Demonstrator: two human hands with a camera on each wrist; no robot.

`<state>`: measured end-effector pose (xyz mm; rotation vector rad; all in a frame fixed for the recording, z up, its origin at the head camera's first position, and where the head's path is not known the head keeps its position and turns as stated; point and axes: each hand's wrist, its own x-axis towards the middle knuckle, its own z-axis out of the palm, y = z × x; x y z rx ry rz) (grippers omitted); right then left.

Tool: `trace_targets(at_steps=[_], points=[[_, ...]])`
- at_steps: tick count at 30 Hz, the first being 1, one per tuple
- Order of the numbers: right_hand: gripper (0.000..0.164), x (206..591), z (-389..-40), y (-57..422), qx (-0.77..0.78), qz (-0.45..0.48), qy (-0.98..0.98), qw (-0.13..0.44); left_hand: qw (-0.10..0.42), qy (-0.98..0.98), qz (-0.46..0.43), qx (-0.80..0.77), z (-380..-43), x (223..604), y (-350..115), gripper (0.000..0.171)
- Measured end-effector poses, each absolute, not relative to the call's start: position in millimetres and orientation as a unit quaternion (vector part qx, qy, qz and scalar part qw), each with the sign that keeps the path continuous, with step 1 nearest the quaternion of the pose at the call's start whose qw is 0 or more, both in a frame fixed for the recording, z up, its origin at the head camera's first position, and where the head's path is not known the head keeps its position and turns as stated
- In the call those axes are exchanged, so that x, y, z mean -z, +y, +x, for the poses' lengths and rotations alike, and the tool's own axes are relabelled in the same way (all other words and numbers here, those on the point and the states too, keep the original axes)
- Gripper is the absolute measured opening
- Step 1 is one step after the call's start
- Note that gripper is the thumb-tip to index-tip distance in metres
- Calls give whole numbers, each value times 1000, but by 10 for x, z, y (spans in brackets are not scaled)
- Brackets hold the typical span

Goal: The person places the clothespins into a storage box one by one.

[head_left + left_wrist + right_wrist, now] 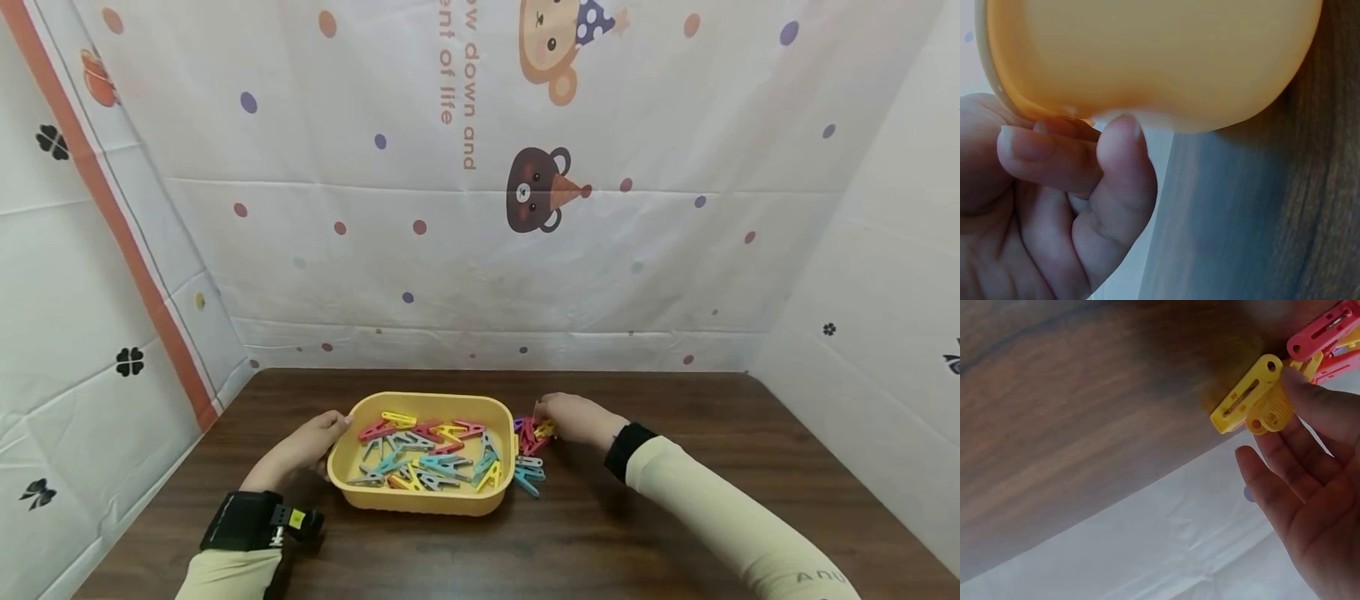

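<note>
A yellow plastic basin (420, 500) stands on the table, holding many clothespins (442, 462) in red, yellow, blue and grey. My left hand (311, 446) grips its left end, thumb at the rim; in the left wrist view curled fingers (1125, 156) touch the basin's wall (1147, 62). Outside its right end lies a small heap of red, yellow and purple clothespins (531, 435). At this heap, my right hand (576, 419) pinches a yellow clothespin (1277, 409) between thumb and fingers. Another yellow clothespin (1247, 390) and a red one (1322, 330) lie close by.
Blue and grey clothespins (528, 475) lie on the table against the basin's right side, nearer to me. The brown wooden table (600, 550) extends to a printed white cloth (450, 275) at the back, with more cloth at both sides.
</note>
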<state>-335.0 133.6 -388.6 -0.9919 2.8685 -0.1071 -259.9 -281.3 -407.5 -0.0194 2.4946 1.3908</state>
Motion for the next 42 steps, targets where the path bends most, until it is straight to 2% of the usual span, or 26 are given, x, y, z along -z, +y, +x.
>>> trace_targets(at_steps=[8,14,22,28,33,42], points=[[17,3870,-3315,1452,38,-354,934,13,134,866,-5,-481,-2588,4076,-2802,35],[17,3572,-3289,1325,74,-342,937,0,134,866,-7,-482,-2595,4065,-2824,35],[19,3048,-3285,623,55,-402,913,-51,135,867,0,-480,-2608,4071,-2833,36],[19,2820,-3182,13,52,-435,898,-39,133,870,4,-475,-2603,4077,-2822,36],[18,2923,-3188,-362,27,-446,895,-13,131,869,-2,-477,-2602,4074,-2808,38],[23,3377,-3166,-897,-18,-456,888,56,129,864,12,-487,-2586,4065,-2818,33]])
